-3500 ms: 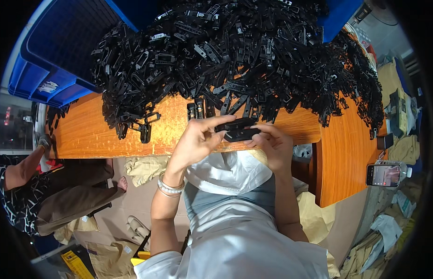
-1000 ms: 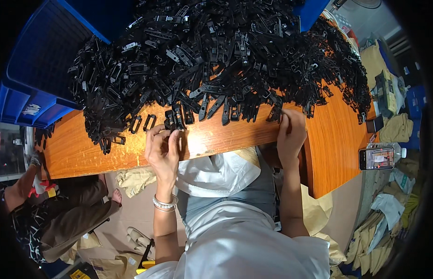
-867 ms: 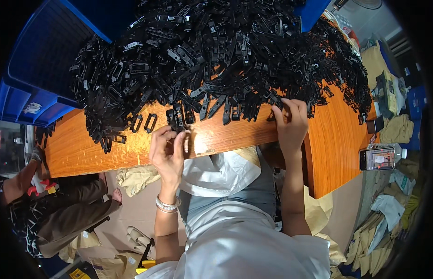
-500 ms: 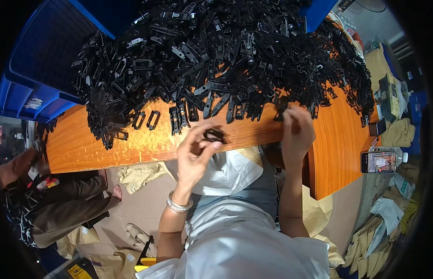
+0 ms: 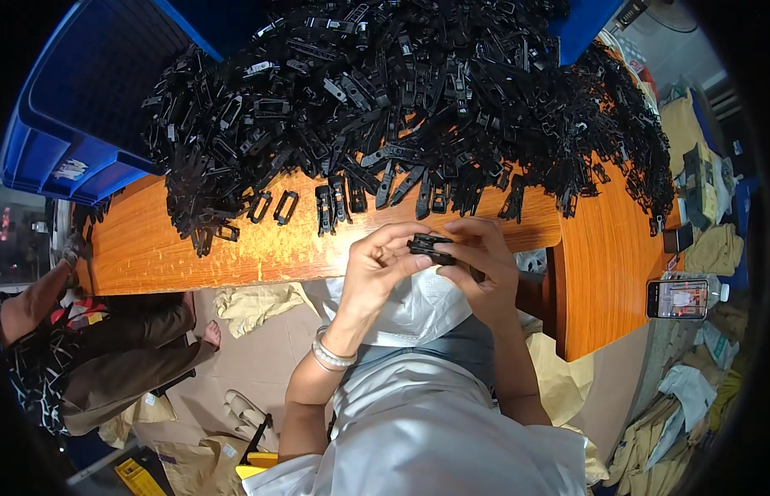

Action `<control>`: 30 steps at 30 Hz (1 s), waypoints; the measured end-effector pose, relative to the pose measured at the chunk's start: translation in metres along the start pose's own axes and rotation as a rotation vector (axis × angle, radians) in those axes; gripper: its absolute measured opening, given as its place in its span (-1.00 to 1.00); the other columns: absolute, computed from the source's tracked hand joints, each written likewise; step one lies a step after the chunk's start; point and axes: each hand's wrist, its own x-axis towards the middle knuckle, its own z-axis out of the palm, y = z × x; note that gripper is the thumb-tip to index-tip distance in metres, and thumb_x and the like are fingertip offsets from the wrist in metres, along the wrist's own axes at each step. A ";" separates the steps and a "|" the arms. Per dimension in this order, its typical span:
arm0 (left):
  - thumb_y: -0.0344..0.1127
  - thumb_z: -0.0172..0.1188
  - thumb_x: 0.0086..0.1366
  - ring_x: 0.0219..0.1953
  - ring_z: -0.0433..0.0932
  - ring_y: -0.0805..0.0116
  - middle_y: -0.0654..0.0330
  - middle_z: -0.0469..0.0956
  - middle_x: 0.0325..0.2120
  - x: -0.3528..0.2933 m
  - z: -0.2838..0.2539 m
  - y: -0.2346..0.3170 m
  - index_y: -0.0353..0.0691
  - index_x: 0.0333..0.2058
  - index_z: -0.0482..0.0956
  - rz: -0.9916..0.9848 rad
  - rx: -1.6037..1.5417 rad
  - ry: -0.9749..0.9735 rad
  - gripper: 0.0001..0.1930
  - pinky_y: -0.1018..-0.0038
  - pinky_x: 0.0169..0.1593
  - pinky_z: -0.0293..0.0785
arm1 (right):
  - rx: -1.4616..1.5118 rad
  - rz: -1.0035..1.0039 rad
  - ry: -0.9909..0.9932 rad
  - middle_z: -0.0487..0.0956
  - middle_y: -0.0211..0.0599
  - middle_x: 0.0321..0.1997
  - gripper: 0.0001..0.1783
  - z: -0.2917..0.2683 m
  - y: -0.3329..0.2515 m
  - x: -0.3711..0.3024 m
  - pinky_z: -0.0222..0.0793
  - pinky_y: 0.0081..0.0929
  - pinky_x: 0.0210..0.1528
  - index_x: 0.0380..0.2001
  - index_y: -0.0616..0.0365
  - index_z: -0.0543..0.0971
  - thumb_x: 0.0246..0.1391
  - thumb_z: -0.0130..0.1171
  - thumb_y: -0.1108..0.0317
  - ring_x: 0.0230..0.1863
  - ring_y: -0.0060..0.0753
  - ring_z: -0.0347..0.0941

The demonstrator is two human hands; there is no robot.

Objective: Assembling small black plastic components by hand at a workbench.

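Just over the table's front edge, my two hands meet around small black plastic parts (image 5: 429, 247). My left hand (image 5: 385, 260) pinches them from the left between thumb and fingers. From the right, the fingers of my right hand (image 5: 484, 263) close on the same black plastic parts. How many pieces are in the grip, and how they join, I cannot make out. Beyond the hands, a big heap of loose black plastic parts (image 5: 385, 107) covers the back of the wooden table (image 5: 277, 258). Several frame-shaped and clip-like pieces (image 5: 339, 201) lie along its near edge.
A blue crate (image 5: 79, 157) stands at the left, with more blue panels behind the heap. At the right a lit phone (image 5: 677, 299) leans by a bottle. Another person's legs (image 5: 129, 355) are at the lower left. Tan bags (image 5: 257, 304) lie on the floor.
My right hand has come from the heap's near edge back to my left hand, and both now hold black parts together. My left hand has shifted slightly right.
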 end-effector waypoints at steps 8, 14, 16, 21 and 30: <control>-0.56 0.08 0.11 -0.44 0.49 0.40 0.16 0.52 -0.43 0.042 0.011 0.005 -0.39 -0.21 0.45 -0.035 0.364 -0.080 -0.78 0.53 -0.38 0.42 | 0.012 -0.090 0.303 0.49 -0.19 -0.31 -0.83 -0.011 0.018 -0.017 0.34 -0.51 -0.27 -0.43 0.35 0.54 -0.23 0.17 0.63 -0.23 -0.32 0.37; -0.53 0.04 -0.14 -0.37 0.36 0.18 0.07 0.27 -0.49 0.097 -0.003 0.007 -0.33 -0.59 0.37 0.633 1.756 0.097 -0.94 0.40 -0.46 0.40 | 0.130 0.171 0.457 0.48 -0.24 -0.30 -0.91 -0.009 0.016 -0.015 0.30 -0.66 -0.31 -0.45 0.44 0.50 -0.11 0.11 0.63 -0.35 -0.49 0.39; -0.53 0.04 -0.14 -0.39 0.37 0.19 0.08 0.28 -0.50 0.100 -0.006 0.012 -0.33 -0.60 0.36 0.768 1.782 0.023 -0.94 0.39 -0.48 0.40 | 0.074 0.116 0.438 0.47 -0.25 -0.30 -0.91 -0.009 0.018 -0.014 0.29 -0.70 -0.32 -0.45 0.44 0.50 -0.10 0.10 0.63 -0.39 -0.53 0.39; -0.52 0.14 -0.02 -0.55 0.44 0.25 0.12 0.41 -0.54 0.072 -0.016 0.018 -0.35 -0.50 0.45 0.657 1.358 0.198 -0.93 0.50 -0.56 0.34 | 0.447 0.457 0.422 0.46 -0.31 -0.36 -0.90 -0.011 0.020 -0.010 0.30 -0.68 -0.47 -0.45 0.39 0.51 -0.01 0.03 0.55 -0.50 -0.59 0.37; -0.62 0.19 -0.04 -0.58 0.32 0.70 0.30 0.48 -0.54 0.026 -0.009 0.000 -0.37 -0.43 0.57 0.204 0.439 0.082 -0.86 0.75 -0.55 0.19 | 0.689 0.574 0.296 0.47 -0.32 -0.55 -0.89 0.002 0.014 0.002 0.26 -0.68 -0.46 -0.47 0.37 0.51 -0.01 0.04 0.51 -0.57 -0.58 0.36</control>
